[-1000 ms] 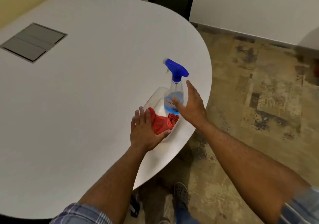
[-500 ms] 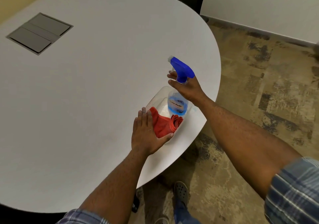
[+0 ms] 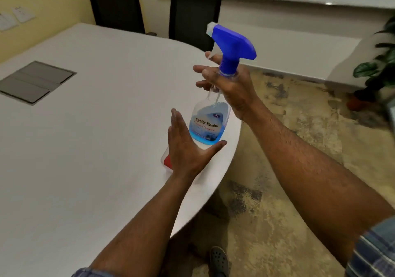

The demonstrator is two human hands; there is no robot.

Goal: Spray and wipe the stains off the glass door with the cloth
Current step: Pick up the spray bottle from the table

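Note:
My right hand point(image 3: 229, 86) grips the neck of a clear spray bottle point(image 3: 208, 125) with a blue trigger head and blue liquid, held up above the table edge. My left hand point(image 3: 187, 148) is flat with straight fingers, just below and left of the bottle's base, thumb spread under it. It covers most of the red cloth point(image 3: 167, 161), of which only a small corner shows, lying in a clear tray point(image 3: 163, 156) on the white table point(image 3: 96, 127). No glass door is in view.
Two black chairs point(image 3: 192, 9) stand behind the table's far edge. A grey hatch point(image 3: 36, 82) is set into the tabletop at left. A potted plant point(image 3: 376, 67) stands at the right wall. Worn floor lies to the right, my shoe point(image 3: 218, 259) below.
My right hand closed round the bottle's neck and lifted the bottle off the table. My left hand rose off the cloth, fingers straight. The camera tilted up, showing the chairs.

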